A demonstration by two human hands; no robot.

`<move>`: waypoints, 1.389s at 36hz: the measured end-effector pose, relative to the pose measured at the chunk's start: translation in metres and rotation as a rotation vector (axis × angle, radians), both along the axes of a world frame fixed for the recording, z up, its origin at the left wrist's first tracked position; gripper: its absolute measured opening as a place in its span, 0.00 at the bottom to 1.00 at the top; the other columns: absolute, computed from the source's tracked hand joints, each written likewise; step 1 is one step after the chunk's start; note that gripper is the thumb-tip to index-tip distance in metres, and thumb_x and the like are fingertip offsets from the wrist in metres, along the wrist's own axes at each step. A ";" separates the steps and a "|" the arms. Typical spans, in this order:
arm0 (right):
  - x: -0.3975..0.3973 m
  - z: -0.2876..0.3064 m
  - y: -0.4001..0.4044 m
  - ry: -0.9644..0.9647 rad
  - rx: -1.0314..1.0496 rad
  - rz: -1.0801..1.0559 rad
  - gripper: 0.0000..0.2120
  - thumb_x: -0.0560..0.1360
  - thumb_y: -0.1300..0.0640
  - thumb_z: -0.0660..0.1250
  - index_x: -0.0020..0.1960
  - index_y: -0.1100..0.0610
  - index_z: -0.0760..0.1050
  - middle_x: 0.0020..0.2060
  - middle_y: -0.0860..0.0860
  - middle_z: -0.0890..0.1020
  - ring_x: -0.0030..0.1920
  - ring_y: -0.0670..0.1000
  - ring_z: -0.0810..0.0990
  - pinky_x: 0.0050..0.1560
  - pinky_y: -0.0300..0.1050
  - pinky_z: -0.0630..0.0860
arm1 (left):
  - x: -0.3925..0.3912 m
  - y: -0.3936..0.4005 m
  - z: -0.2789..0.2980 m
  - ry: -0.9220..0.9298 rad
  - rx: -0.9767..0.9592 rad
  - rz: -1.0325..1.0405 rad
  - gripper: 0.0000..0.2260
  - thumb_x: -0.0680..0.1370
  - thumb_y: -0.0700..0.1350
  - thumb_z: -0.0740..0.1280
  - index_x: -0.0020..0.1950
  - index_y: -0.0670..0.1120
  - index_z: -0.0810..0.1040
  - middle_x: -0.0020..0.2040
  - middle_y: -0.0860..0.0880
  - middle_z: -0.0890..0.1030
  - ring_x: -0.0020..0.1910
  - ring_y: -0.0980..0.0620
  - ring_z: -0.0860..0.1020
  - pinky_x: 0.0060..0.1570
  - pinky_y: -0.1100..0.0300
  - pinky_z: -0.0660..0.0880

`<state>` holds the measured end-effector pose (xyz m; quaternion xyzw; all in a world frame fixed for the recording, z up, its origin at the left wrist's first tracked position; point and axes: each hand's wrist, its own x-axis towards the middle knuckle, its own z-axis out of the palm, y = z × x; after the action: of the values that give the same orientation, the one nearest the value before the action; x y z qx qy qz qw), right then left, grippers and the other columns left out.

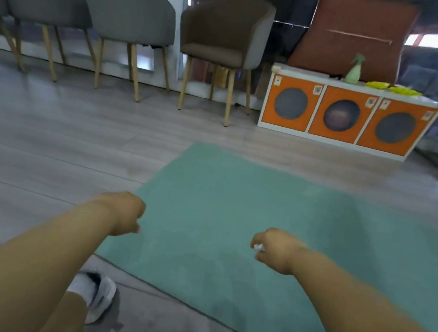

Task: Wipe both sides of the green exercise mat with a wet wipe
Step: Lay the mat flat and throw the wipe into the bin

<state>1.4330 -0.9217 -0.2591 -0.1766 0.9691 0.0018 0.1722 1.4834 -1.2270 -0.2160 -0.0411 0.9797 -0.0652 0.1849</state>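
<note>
**Both arms reaching out over the green mat**

Nearest of all, two bare forearms are stretching forward from the bottom corners, with a white shoe showing just under the left one. Over on the left, the left hand is hovering at the mat's left edge, its fingers curling under loosely; whether they are touching or gripping the edge, I cannot tell. Between the arms, the green exercise mat is lying flat on the grey wooden floor, running off toward the right. Further right, the right hand is hanging above the mat's middle, fingers clenching round a small crumpled white wet wipe, only a bit of it peeking out. Against the far wall, grey chairs are standing on the left, and a low orange cabinet is sitting on the right, carrying a pale green spray bottle.
</note>
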 end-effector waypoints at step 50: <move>-0.151 -0.027 0.183 0.019 0.281 -0.118 0.13 0.78 0.55 0.56 0.60 0.53 0.73 0.60 0.54 0.75 0.59 0.57 0.74 0.54 0.48 0.71 | -0.179 0.216 -0.056 -0.173 -0.035 -0.396 0.17 0.79 0.57 0.62 0.66 0.53 0.71 0.64 0.51 0.72 0.63 0.49 0.72 0.53 0.59 0.68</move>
<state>1.2825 -0.7390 -0.2859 -0.0934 0.9696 0.1290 0.1858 1.3046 -1.0110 -0.2721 0.1546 0.9478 -0.1206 0.2513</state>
